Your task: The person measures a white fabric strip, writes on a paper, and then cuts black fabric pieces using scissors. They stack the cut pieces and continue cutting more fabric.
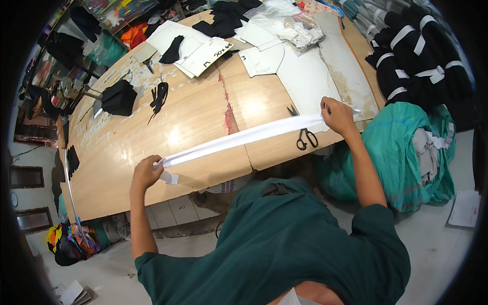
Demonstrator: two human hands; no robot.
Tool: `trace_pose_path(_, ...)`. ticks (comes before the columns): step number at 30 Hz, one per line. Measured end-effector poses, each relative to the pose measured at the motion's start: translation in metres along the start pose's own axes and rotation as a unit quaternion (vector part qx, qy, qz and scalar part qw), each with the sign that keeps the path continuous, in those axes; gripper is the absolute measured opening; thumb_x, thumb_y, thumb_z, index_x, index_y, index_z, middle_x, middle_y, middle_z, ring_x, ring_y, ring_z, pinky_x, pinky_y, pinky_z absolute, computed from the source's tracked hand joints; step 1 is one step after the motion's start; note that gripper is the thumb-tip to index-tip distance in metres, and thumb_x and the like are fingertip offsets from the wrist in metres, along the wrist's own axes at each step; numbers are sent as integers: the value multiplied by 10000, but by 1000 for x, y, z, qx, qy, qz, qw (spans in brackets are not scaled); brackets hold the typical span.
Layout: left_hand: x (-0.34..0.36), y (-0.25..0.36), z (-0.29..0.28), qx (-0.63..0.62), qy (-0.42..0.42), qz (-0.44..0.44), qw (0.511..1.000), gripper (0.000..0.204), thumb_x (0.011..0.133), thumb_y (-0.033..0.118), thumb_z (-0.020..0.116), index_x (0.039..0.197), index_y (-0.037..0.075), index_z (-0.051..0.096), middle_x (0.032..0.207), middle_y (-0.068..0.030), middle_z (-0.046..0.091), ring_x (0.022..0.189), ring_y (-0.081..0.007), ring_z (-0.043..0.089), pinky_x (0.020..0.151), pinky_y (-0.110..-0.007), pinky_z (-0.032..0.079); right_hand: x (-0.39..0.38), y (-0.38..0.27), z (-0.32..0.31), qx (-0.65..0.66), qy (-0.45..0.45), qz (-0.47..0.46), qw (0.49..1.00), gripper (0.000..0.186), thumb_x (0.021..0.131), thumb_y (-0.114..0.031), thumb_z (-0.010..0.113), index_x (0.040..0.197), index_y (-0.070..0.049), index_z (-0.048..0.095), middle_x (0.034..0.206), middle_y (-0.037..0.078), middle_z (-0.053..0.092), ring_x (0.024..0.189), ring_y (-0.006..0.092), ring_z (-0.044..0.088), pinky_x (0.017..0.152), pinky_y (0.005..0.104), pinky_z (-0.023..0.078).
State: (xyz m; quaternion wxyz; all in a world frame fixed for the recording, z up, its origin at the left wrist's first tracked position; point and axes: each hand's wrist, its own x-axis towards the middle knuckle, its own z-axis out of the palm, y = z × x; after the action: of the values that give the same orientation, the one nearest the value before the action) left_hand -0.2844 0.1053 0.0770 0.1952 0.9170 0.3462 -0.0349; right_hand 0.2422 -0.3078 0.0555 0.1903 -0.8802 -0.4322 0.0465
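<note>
A long white strip of folded fabric (239, 139) stretches across the near part of the wooden table, held at both ends. My left hand (151, 169) pinches its left end above the table, beside a small white piece (171, 178). My right hand (335, 114) has its fingers closed on the right end, over white paper patterns (300, 81). Black-handled scissors (307, 138) lie under or beside the strip near my right hand, their blade tips showing beyond it and the middle hidden by it.
The table (193, 117) holds black fabric stacks (118, 96), black cords (159, 99), more patterns (203, 56) and plastic-wrapped material (297, 28). Black bundles with white ties (406, 56) and a green sack (386, 157) stand at the right. Coloured clothes (71, 241) are piled at the lower left.
</note>
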Motion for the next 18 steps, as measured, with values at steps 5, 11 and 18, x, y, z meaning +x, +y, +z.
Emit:
trace_pose_path(5, 23, -58, 53, 82, -6, -18, 996, 236, 901, 246, 712, 1068, 88, 765, 1074, -159, 776, 975, -388, 741, 850, -493, 591, 16, 18, 29, 143, -139, 64, 978, 177, 1036, -247, 652, 1081, -93, 726, 814, 147, 719, 768, 304, 695, 725, 425, 536)
trace_pose_path(11, 41, -129, 46, 161, 42, -78, 983, 173, 899, 218, 720, 1038, 115, 733, 963, -117, 772, 857, -387, 747, 763, -509, 593, 15, 0, 31, 325, -351, 70, 875, 320, 1020, -383, 765, 1119, -81, 732, 883, 59, 763, 825, 148, 659, 772, 330, 529)
trace_pose_path(18, 43, -203, 39, 137, 79, -55, 986, 98, 834, 23, 697, 904, 93, 697, 854, -119, 743, 800, -347, 744, 702, -457, 577, 23, 2, 20, 407, -469, 111, 776, 344, 927, -14, 767, 1244, -85, 654, 1140, 50, 694, 1028, 149, 619, 918, 317, 504)
